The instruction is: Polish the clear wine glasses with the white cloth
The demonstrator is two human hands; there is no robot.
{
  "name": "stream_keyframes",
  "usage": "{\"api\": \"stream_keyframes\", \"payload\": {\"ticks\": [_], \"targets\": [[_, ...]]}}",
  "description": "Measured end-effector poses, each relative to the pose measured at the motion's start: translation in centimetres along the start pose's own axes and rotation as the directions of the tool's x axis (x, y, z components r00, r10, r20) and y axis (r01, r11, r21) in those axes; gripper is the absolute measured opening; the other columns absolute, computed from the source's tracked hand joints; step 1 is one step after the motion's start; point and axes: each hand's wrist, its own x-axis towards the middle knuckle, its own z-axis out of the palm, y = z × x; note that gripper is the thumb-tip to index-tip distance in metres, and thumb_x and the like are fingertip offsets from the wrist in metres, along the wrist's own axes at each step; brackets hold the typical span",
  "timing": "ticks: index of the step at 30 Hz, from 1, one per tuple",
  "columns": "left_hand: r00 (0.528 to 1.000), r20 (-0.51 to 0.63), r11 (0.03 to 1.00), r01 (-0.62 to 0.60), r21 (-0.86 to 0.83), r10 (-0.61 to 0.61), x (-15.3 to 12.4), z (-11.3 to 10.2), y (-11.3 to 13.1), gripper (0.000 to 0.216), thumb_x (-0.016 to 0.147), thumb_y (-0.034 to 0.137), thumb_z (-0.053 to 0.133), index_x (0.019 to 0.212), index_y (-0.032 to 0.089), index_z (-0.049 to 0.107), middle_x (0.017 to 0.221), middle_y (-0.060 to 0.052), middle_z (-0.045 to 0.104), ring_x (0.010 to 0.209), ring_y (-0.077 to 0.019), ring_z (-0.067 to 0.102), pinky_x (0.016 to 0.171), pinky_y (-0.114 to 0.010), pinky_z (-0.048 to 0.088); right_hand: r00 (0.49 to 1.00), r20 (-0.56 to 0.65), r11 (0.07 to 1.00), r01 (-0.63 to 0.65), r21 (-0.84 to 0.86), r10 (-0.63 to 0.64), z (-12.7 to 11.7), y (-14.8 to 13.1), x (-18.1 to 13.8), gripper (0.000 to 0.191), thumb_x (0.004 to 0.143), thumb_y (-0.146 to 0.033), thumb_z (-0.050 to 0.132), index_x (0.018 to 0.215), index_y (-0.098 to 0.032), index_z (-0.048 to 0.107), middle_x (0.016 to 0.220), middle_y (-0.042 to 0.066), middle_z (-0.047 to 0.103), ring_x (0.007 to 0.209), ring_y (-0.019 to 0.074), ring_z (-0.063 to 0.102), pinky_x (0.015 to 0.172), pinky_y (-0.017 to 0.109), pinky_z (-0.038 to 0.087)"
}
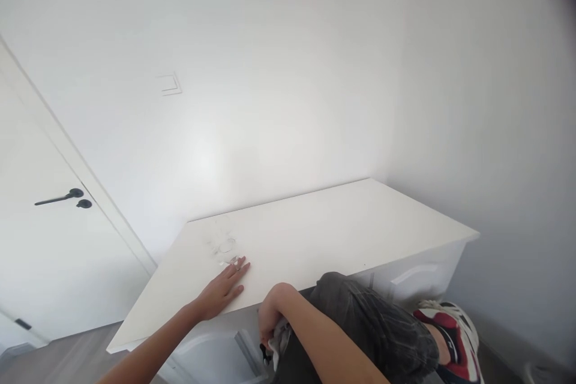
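Under L hand [222, 293]: white cabinet top [342, 228], palm flat, fingers spread, clear glass [225, 247] just past fingertips. R hand [271, 321] below edge, pinching cloth [281, 339]. Looks like bracing; next needs cloth up.

The white surface [333, 234] carries a clear glass [225, 248] toward nine o'clock, and a flat left hand [222, 291] just beside it.

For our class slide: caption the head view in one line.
Left hand flat on white cabinet top by a clear glass; right hand grips cloth.
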Motion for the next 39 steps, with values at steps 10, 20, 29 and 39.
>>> {"api": "stream_keyframes", "payload": {"ticks": [10,20,29,39], "targets": [[0.997,-0.058,0.997,-0.045,-0.07,0.041,-0.4,0.1,-0.2,0.06,0.1,0.054,0.034,0.155,0.041,0.016,0.165,0.004,0.006,0.151,-0.0305,0.016,0.12,-0.049,0.026,0.925,0.377,0.983,0.039,-0.18,0.032,-1.1,-2.6,1.2,0.009,0.057,-0.022,0.077,0.063,-0.026,0.072,0.072,-0.004,0.068,0.065,0.0172,0.063,0.058,0.027,0.047],[0.934,-0.315,0.97,0.099,-0.22,-0.167,-3.9,2.4,0.8,0.056,0.098,0.051,0.041,0.152,0.04,0.031,0.163,0.002,0.026,0.15,-0.0302,0.018,0.12,-0.052,0.026,0.886,-0.127,0.838,0.462,0.289,-0.445,-4.4,-6.5,-6.4,0.039,0.068,-0.037,0.081,0.1,-0.023,0.063,0.094,-0.002,0.062,0.084,0.0152,0.057,0.073,0.024,0.043],[0.79,-0.264,0.38,-0.042,-0.924,-0.553,-2.4,0.8,10.7,0.055,0.092,0.057,0.052,0.132,0.021,0.055,0.126,-0.012,0.066,0.117,-0.0292,0.063,0.092,-0.039,0.054,0.717,-0.618,0.536,0.677,0.505,-0.324,-4.3,-6.0,-6.1,0.042,0.074,-0.052,0.076,0.079,-0.019,0.05,0.077,-0.002,0.051,0.07,0.0116,0.047,0.064,0.022,0.037],[0.548,-0.381,0.482,0.048,-0.875,-0.745,-4.1,-5.7,13.2,0.048,0.086,0.06,0.057,0.106,0.017,0.069,0.093,-0.006,0.073,0.086,-0.0256,0.063,0.069,-0.03,0.051,0.723,-0.616,0.59,0.656,0.47,-0.314,-4.5,-5.7,-6.0,0.05,0.068,-0.054,0.08,0.071,-0.019,0.044,0.065,-0.005,0.047,0.061,0.0092,0.044,0.057,0.021,0.033]]}}
